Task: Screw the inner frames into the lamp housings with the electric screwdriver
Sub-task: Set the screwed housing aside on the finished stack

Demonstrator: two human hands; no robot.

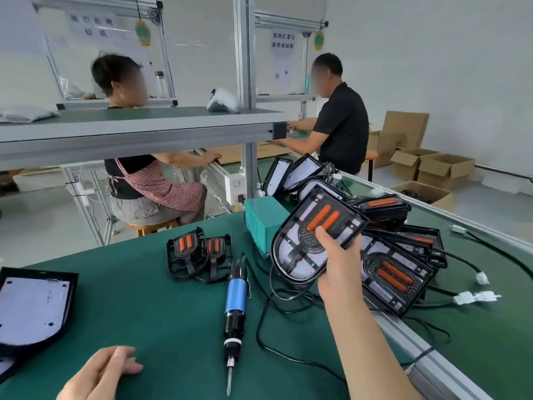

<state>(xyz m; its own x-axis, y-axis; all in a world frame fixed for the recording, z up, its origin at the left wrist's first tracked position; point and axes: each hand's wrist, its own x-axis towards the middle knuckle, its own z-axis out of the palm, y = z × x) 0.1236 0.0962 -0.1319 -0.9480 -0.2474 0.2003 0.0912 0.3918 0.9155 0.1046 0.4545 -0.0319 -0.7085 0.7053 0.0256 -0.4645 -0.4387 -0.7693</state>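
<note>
Green bench (161, 313): by the pile of housings (398, 272) at its right edge, the right hand (340, 264) clamps thumb and fingers on a raised lamp housing (291, 255) — its dangling cable could snag that pile. The electric screwdriver (235, 301) lies mid-bench. The left hand (101, 373) rests at the front edge, fingers loosely apart. Wall signs — unreadable.

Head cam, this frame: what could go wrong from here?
1. The right hand alone grips the lamp housing by one edge, in the air near the pile of housings; a slip could drop it onto them.
2. Its lead hangs into the tangled black cables next to the electric screwdriver; moving the housing may snag them or drag the tool.
3. The screwdriver's bit points toward the person, near the left hand resting on the mat; a blind grab might meet the tip.
</note>
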